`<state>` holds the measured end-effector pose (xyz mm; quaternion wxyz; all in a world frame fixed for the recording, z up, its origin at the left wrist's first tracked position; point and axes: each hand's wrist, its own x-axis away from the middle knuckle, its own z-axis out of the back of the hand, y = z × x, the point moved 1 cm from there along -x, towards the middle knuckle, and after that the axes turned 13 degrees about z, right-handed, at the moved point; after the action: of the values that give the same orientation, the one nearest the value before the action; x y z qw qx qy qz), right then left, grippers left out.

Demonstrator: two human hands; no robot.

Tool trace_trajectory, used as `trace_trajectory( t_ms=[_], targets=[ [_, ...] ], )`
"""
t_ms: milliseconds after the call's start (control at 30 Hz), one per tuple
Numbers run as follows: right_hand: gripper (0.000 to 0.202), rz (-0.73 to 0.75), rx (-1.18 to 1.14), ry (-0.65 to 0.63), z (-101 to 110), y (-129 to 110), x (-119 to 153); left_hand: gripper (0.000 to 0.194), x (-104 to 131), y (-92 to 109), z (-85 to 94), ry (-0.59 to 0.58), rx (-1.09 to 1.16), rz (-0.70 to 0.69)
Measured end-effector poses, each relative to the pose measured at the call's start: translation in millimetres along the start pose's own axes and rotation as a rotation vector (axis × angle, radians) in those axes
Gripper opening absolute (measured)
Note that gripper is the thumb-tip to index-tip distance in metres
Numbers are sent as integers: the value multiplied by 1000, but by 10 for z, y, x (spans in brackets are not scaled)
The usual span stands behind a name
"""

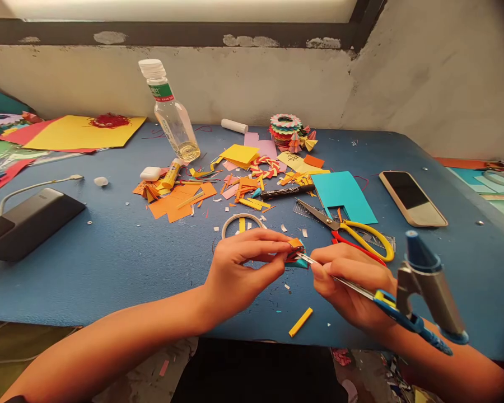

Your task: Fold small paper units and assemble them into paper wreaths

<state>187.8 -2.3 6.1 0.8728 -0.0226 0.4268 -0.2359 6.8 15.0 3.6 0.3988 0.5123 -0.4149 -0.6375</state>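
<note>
Left hand (243,266) pinches folded paper (296,243) at fingertips; right hand (357,282) pinches compass (388,305), tip upper-left at paper, long axis diagonal

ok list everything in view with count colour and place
table: 1, blue, foreground
wall: 1, grey, back
papers: several, mixed, both sides
box: 1, black, left
cable: 1, white, left
bottle: 1, clear, back
roll: 1, white, back
rosette stack: 1, multicoloured, back
case: 1, white, left
tube: 1, yellow, left
scraps: many, mixed, centre
ring: 1, red-white, centre
marker: 1, black, centre
card: 1, turquoise, right
scissors: 1, red-yellow, right
tape: 1, whitish, centre
phone: 1, dark screen, right
strip: 1, yellow, front
piece: 1, multicoloured, front centre
tool: 1, blue-silver, front right
left hand: 1, bare, on piece
right hand: 1, bare, on tool
</note>
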Motion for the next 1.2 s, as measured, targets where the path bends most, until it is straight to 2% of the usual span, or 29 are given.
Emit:
trace_trajectory(
  t_ms=[233, 333, 500, 567, 933, 1067, 1200],
  targets=[
    [15, -32, -61, 68, -4, -18, -11, 24, 10, -38, -11, -8, 79, 10],
    [15, -99, -135, 104, -35, -5, -10, 23, 19, -49, -12, -14, 110, 41],
    [15, -107, -272, 283, -107, 27, 6, 22, 20, -31, -8, -10, 128, 45],
    [19, -113, -305, 310, -121, 28, 5, 21, 17, -23, -6, -5, 133, 44],
    [14, -166, -283, 252, -85, 11, 4, 21, 21, -27, 2, -41, 140, 70],
    [15, -140, -274, 261, -70, 6, -9, 21, 20, -34, 1, -43, 142, 58],
    [16, -134, -243, 193, -54, -6, -46, 22, 11, -27, 3, -53, 132, 53]
  ],
)
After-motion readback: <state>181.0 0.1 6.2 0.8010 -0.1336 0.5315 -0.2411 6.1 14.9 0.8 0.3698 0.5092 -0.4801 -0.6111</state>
